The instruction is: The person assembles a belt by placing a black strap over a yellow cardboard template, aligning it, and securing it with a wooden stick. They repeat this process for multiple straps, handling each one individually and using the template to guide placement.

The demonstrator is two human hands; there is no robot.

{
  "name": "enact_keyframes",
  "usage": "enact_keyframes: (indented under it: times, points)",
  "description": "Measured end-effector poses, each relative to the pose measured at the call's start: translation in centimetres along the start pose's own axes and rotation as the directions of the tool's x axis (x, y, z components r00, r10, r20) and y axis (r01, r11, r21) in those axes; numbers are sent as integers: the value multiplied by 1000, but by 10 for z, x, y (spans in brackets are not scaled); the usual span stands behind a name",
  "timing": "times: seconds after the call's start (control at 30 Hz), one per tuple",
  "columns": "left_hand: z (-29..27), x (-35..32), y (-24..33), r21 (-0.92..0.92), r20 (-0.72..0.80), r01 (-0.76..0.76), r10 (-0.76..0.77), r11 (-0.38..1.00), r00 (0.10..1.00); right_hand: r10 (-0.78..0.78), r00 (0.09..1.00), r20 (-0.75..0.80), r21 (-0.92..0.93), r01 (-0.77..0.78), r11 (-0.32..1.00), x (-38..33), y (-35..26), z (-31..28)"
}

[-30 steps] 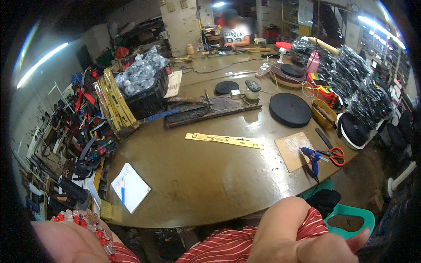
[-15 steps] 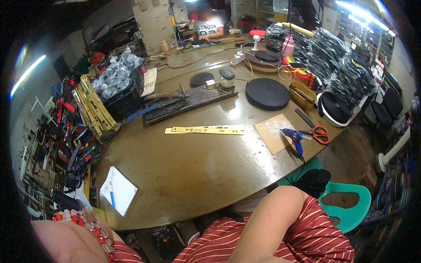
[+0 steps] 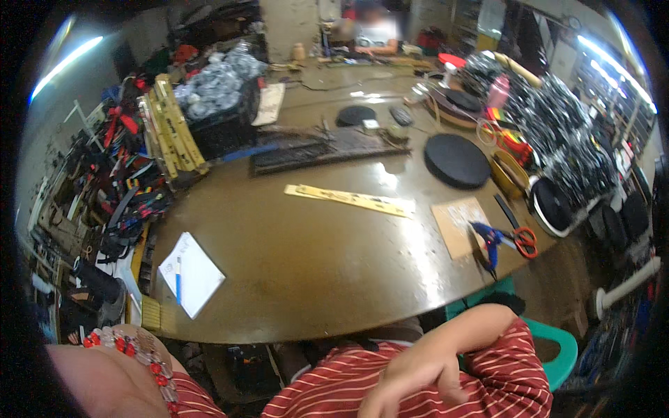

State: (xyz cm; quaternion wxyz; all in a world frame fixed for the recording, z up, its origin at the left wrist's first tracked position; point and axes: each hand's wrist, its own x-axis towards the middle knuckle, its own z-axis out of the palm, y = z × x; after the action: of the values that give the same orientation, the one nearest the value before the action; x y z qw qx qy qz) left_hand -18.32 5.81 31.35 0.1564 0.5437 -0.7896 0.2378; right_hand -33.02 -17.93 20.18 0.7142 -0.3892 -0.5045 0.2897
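Note:
My right hand (image 3: pixel 418 380) hangs over my red striped clothing (image 3: pixel 327 383), the arm bent at the elbow. Its fingers point downward and stand apart, slightly smeared, with nothing visible in them. At the lower left my left arm (image 3: pixel 97 380) enters beside a string of red and clear beads (image 3: pixel 150 362); the hand itself is out of the picture. The table holds a white paper pad (image 3: pixel 198 282) with a blue and white pen (image 3: pixel 178 282) on it. Yellow marked strips (image 3: pixel 348 198) lie at mid-table. On a brown board (image 3: pixel 449 216) rests a blue glue gun (image 3: pixel 490 240), near orange-handled scissors (image 3: pixel 524 242).
Black webbing rolls (image 3: pixel 456 160) and a dark slab (image 3: pixel 313 157) occupy the far half. Plastic-wrapped bundles (image 3: pixel 550 104) pile up at the far right. A green chair (image 3: pixel 561 355) stands at the right edge. Another person (image 3: pixel 376 35) is across the table.
The view has shifted, so the table's things sit differently in the picture. My right hand has come into sight from below the lower edge.

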Motion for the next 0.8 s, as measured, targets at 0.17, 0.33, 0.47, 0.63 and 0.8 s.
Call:
enact_keyframes:
  times: [0.17, 0.33, 0.47, 0.63, 0.8]
  points:
    - [0, -19, -11, 2, -34, 0, 0, 1000, 999, -73, 468, -881, -453, -789, 414, -51, -6, -120]
    - [1, -28, -33, 1, -83, -24, 24, 1000, 996, -220, 296, -929, -322, -942, 91, -82, 1, -188]
    - [0, -36, -53, -12, -194, -18, 15, 1000, 981, -300, 312, -901, -230, -933, -278, -123, 12, -231]
    - [50, -40, -108, -37, -485, 208, -200, 977, 852, -258, 231, -938, -154, -945, -288, -161, 29, -259]
    - [212, -34, -148, -203, -296, 484, -525, 851, 798, -142, 204, -969, -187, -975, -120, -151, 31, -255]
